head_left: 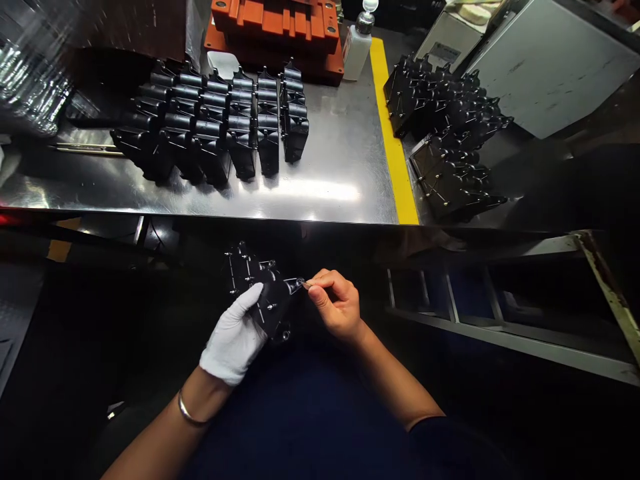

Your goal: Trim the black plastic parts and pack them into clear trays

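In front of my body, below the bench edge, my left hand (234,340) wears a white glove and is closed around a black molded plastic part (274,303). Thin runners and small bosses stick out from the part. My bare right hand (336,303) pinches a small thin tool (306,285), whose kind I cannot make out. Its tip meets the end of a protruding boss on the part's right side. The underside of the part is hidden by the glove.
Rows of similar black parts (243,127) stand on the metal bench (340,160). More are piled beyond the yellow strip (393,147). Behind are an orange fixture (275,33) and a white pump bottle (357,50). A metal rack (500,327) stands at the right.
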Demonstrator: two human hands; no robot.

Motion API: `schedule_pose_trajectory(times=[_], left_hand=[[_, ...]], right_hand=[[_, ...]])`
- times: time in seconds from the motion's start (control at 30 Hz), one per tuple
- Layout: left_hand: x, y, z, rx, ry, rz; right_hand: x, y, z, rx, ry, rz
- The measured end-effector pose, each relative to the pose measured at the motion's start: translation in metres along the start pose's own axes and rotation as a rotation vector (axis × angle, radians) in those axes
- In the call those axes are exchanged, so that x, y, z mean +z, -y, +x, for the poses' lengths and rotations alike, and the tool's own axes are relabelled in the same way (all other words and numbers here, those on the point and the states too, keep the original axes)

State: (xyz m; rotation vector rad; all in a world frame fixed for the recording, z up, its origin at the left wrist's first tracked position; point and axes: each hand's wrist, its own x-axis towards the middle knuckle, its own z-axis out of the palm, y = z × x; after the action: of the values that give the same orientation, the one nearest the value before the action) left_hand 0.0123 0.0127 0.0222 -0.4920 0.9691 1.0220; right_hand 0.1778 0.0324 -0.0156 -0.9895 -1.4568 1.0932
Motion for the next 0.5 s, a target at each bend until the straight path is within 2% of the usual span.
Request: schedule_pose_trajectory(times=[0.2,0.37,0.43,0.5], left_hand=[[-0.005,-0.009,0.001,0.034,-0.01,0.093],[-0.019,-0.019,0.0,0.044,-0.027,0.197],[-0.026,-0.017,-0.004,0.055,0.058,0.283],[-0.03,-0.013,-0.008,0.092,0.194,0.384]], right_hand=[[-0.003,0.003,0.003,0.022,0.067,-0.07],[0.001,0.001,0.008,-0.075,0.142,-0.142],[0.004,-0.002,0.012,-0.046,0.133,-0.189],[0.002,-0.002,0.014,0.018,0.125,-0.221]])
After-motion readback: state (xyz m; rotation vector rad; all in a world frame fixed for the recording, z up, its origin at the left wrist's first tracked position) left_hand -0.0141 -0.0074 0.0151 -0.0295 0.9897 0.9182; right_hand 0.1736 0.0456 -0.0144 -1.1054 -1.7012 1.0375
